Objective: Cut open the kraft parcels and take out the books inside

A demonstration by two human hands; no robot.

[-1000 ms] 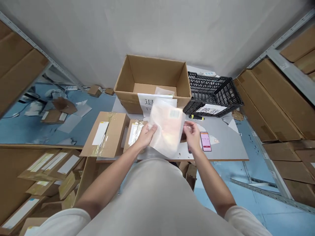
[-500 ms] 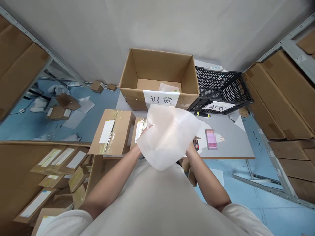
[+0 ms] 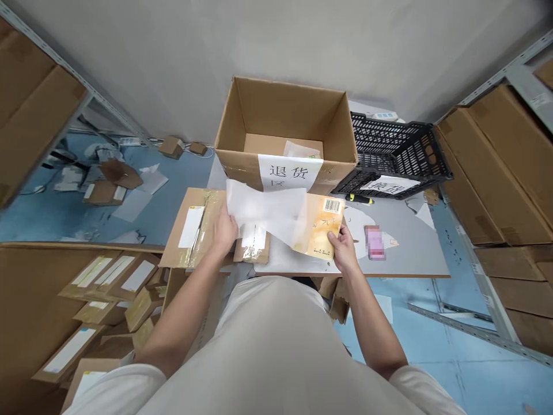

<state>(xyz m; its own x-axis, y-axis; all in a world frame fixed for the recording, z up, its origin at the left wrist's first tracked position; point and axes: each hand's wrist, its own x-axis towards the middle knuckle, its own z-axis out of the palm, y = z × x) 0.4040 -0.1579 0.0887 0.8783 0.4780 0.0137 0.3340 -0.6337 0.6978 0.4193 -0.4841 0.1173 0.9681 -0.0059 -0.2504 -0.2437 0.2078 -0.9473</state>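
My right hand [image 3: 344,249] is closed on the right edge of a thin yellow-orange book [image 3: 325,226], thumb on top. A barcode shows at the book's upper corner. A translucent white packing foam sheet [image 3: 265,207] lies over the book's left part and stretches to my left hand [image 3: 225,230], which grips its left end. Under the sheet, a small taped carton [image 3: 252,253] with a white label is partly hidden. Beside my left hand is a larger taped carton [image 3: 184,239].
Behind my hands stands an open cardboard box [image 3: 242,167] with a white paper sign. A black plastic crate [image 3: 400,150] is to its right. A black-and-yellow tool [image 3: 359,199] and a pinkish, pixelated item [image 3: 375,242] lie on the grey table [image 3: 415,248]. Labelled cartons [image 3: 69,349] are heaped at lower left.
The foam sheet has been drawn off to the left, uncovering the book's right part. My hands have moved apart and forward, lowering the book over the table.
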